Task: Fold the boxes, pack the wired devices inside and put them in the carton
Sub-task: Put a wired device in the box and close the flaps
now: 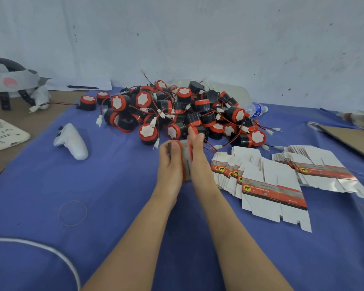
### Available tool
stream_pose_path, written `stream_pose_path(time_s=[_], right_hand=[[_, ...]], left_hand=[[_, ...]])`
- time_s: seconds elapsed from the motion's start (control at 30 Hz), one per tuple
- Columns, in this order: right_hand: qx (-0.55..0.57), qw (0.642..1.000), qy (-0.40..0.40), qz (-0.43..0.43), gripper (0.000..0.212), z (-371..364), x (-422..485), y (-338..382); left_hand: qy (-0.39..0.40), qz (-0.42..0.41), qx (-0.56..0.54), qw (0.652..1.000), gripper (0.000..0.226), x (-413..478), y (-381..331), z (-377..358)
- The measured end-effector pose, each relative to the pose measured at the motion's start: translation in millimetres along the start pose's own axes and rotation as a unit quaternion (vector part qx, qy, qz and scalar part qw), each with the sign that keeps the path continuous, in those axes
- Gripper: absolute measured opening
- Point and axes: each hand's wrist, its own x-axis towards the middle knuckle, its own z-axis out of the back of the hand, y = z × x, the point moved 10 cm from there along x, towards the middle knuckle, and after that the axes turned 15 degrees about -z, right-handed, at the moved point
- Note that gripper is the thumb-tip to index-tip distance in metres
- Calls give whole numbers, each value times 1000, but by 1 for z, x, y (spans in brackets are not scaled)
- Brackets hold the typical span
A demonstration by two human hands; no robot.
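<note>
Both my hands hold one small box (186, 156) with red and grey print, just in front of the device pile. My left hand (169, 162) grips its left side with the thumb on top. My right hand (199, 156) presses its right side, fingers reaching toward the pile. The box's inside is hidden by my hands. A heap of round black wired devices (177, 110) with red rims and white faces covers the far middle of the blue cloth. Flat unfolded boxes (267, 185) lie fanned out to the right of my hands.
A white controller (72, 141) lies to the left, a rubber band (73, 213) nearer me. A brown cardboard sheet (353, 139) sits at the right edge. A plastic bottle (257, 109) lies behind the pile. A headset (11, 82) and a white charger (4, 134) are at the far left.
</note>
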Motion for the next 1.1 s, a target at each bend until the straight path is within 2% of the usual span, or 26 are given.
stream_pose_path(time_s=[0.07,0.1,0.17,0.23,0.3,0.33,0.4,0.47,0.53,0.63,0.7,0.77,0.8,0.87,0.93,1.0,1.07,1.1], right_hand=[[36,999,-10,-7,38,7,5,-5],[30,999,10,-16,39,2,6,-7],[-22,996,73,-53,40,-15,4,-17],[-47,992,93,-64,48,-26,3,-12],[-26,995,54,-79,49,-18,1,3],[-5,995,25,-94,50,-5,-1,6],[70,987,19,-145,56,17,-20,2],[142,977,16,-155,59,51,-47,8],[221,967,-30,-121,44,102,-76,24],[250,946,-203,-25,22,217,-146,60],[232,908,-348,30,32,293,-216,83],[194,848,-487,83,55,354,-300,107],[166,811,-551,103,57,377,-344,119],[109,722,-672,123,46,410,-435,137],[46,639,-761,102,37,430,-511,145],[-22,577,-816,15,41,445,-559,143],[-67,528,-844,-62,47,447,-580,138],[-81,520,-848,-56,47,442,-580,139]], left_hand=[[-42,-6,-15,999,23,1,-2,9],[-58,-19,-15,998,22,3,-6,15],[-59,-44,-11,997,18,6,-14,19],[-44,-52,-11,998,15,5,-20,17],[-56,-93,3,994,16,5,-40,17],[-80,-123,7,989,22,5,-55,17],[-117,-169,-14,979,36,2,-85,5],[-67,-189,-59,978,45,-8,-113,-41],[9,-198,-62,978,48,-25,-135,-103],[119,-140,-57,981,32,-64,-146,-211],[216,-82,-90,969,19,-111,-156,-290],[288,-79,-128,946,12,-173,-183,-358],[323,-94,-138,932,18,-207,-201,-387],[423,-113,-143,887,31,-283,-233,-440],[547,-89,-123,823,43,-362,-246,-480],[635,-14,-114,764,56,-429,-244,-495],[656,69,-146,737,60,-465,-240,-495],[655,99,-164,731,57,-471,-238,-494]])
